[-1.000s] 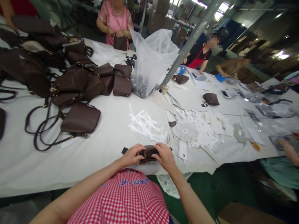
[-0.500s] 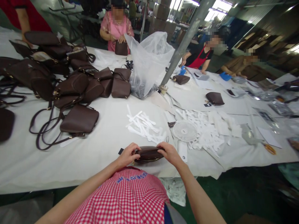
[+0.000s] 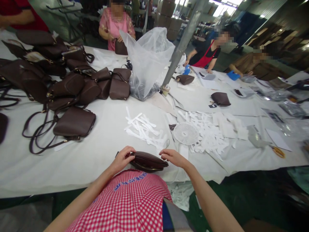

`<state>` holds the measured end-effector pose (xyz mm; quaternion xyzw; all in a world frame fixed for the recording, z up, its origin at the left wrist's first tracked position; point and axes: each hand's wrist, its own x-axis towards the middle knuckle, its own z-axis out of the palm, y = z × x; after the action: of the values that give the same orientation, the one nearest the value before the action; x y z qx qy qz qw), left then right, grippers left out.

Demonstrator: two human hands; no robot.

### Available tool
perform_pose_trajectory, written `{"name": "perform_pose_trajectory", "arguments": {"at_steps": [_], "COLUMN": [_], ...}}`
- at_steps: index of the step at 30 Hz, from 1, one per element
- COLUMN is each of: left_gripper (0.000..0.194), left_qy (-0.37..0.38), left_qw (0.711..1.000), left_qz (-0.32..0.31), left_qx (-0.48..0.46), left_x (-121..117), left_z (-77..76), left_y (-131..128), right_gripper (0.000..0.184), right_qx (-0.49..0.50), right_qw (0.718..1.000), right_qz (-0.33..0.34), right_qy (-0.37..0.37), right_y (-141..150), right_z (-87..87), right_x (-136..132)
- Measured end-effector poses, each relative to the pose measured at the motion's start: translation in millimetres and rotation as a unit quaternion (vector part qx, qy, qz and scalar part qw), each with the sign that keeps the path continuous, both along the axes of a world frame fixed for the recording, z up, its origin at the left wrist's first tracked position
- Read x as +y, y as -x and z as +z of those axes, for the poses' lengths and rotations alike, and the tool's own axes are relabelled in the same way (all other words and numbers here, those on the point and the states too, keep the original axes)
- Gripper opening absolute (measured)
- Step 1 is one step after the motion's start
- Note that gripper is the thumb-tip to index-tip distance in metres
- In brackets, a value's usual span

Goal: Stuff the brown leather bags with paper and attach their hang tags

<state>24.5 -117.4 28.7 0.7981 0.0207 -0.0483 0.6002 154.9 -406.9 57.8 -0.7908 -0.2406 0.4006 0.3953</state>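
A small dark brown pouch (image 3: 147,160) lies at the near edge of the white table (image 3: 101,151), right in front of me. My left hand (image 3: 123,158) grips its left end with curled fingers. At the pouch's right end, my right hand (image 3: 172,157) has its fingertips pinched together and touches or hovers just over that end. Just beyond the pouch is a scatter of white paper strips (image 3: 142,129).
Many brown handbags (image 3: 72,93) with straps are piled on the left. A clear plastic bag (image 3: 148,61) and a metal pole (image 3: 180,48) stand mid-table. A small white fan (image 3: 186,133) lies on the right. Several other people work along the far edge.
The pouch has been lowered and laid flatter on the table. My right hand has shifted from gripping its top to its right end. The view has shifted slightly.
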Motion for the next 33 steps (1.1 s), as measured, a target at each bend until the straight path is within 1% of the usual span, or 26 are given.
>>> {"name": "perform_pose_trajectory", "arguments": {"at_steps": [2,5,8,11,14,16,17,19,21,22,24,26,28,30,33], "left_gripper": [0.021,0.02,0.017,0.014,0.014,0.014,0.014,0.015,0.015,0.015,0.014,0.013,0.014,0.015,0.014], "left_qy": [-0.008,-0.021,-0.056,-0.107,-0.134,-0.142,-0.148,-0.17,-0.201,-0.219,-0.25,-0.268,-0.28,-0.293,-0.296], "left_qw": [1.0,0.998,0.994,0.983,0.974,0.975,0.977,0.979,0.973,0.969,0.959,0.951,0.946,0.944,0.947], "left_qz": [-0.023,-0.049,-0.092,-0.134,-0.152,-0.132,-0.109,-0.043,0.003,0.009,-0.012,-0.037,-0.04,-0.03,-0.015], "left_qx": [-0.019,-0.022,-0.031,-0.068,-0.099,-0.108,-0.11,-0.108,-0.11,-0.115,-0.134,-0.153,-0.159,-0.152,-0.123], "left_x": [3,8,12,12,9,4,2,-3,-6,-8,-8,-8,-8,-10,-13], "left_z": [3.5,8.8,15.2,21.4,22.9,19.3,16.2,8.9,2.7,0.8,-0.6,-0.4,-1.0,-3.1,-5.8], "left_y": [0,-2,-7,-10,-8,-5,-4,-1,-2,-3,-6,-8,-9,-9,-11], "right_gripper": [0.021,0.025,0.026,0.024,0.021,0.016,0.013,0.01,0.008,0.008,0.009,0.009,0.008,0.005,0.006], "right_qx": [-0.024,-0.023,-0.076,-0.143,-0.195,-0.218,-0.226,-0.234,-0.233,-0.233,-0.233,-0.232,-0.235,-0.252,-0.291], "right_qw": [0.999,0.999,0.996,0.989,0.979,0.973,0.971,0.97,0.97,0.971,0.971,0.971,0.971,0.966,0.953], "right_qz": [0.021,0.015,0.027,0.044,0.06,0.071,0.073,0.068,0.062,0.06,0.056,0.053,0.052,0.054,0.076], "right_qy": [-0.009,-0.026,-0.021,-0.016,-0.006,-0.002,0.001,0.006,0.007,0.007,0.005,0.004,0.004,0.007,0.025], "right_y": [7,20,30,37,43,46,47,49,49,48,47,45,45,46,48], "right_z": [2.4,7.1,9.7,7.9,5.1,4.5,4.7,5.0,4.5,4.0,2.4,1.1,1.1,2.5,5.4], "right_x": [-11,-21,-24,-23,-22,-19,-17,-13,-11,-11,-12,-14,-12,-2,30]}}
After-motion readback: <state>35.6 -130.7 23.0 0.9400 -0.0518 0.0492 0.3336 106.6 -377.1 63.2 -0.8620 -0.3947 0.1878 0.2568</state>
